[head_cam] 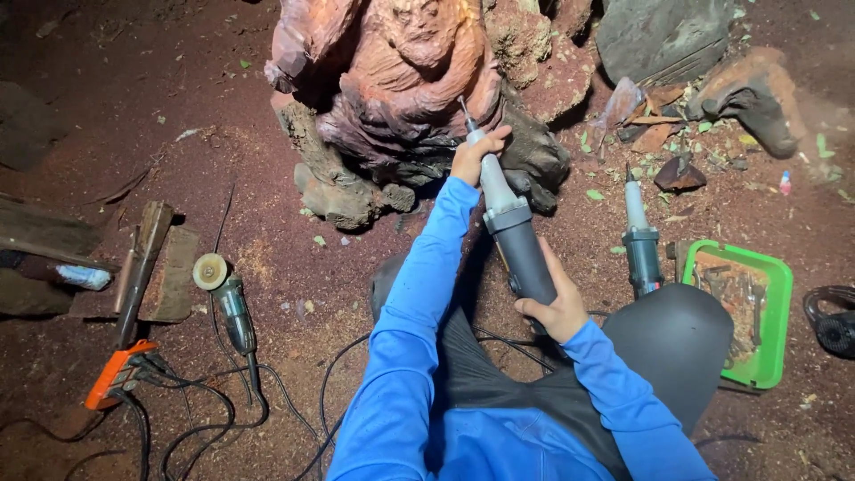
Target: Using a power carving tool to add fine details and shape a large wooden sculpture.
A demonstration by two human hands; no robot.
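A reddish wood carving of a bearded figure (401,80) stands on the sawdust-covered ground ahead of me. I hold a long grey die grinder (512,227) with both hands. My left hand (475,156) grips its slim neck close to the bit, which touches the carving's lower part. My right hand (557,307) wraps the dark rear body of the tool. Both sleeves are bright blue. My knees in dark trousers show below.
A second grinder (639,240) lies at my right beside a green tray of bits (775,294). At the left lie a small sander with a round disc (227,298), an orange power strip (111,374), cables and wooden planks (142,267). Rocks and wood scraps sit at the back right.
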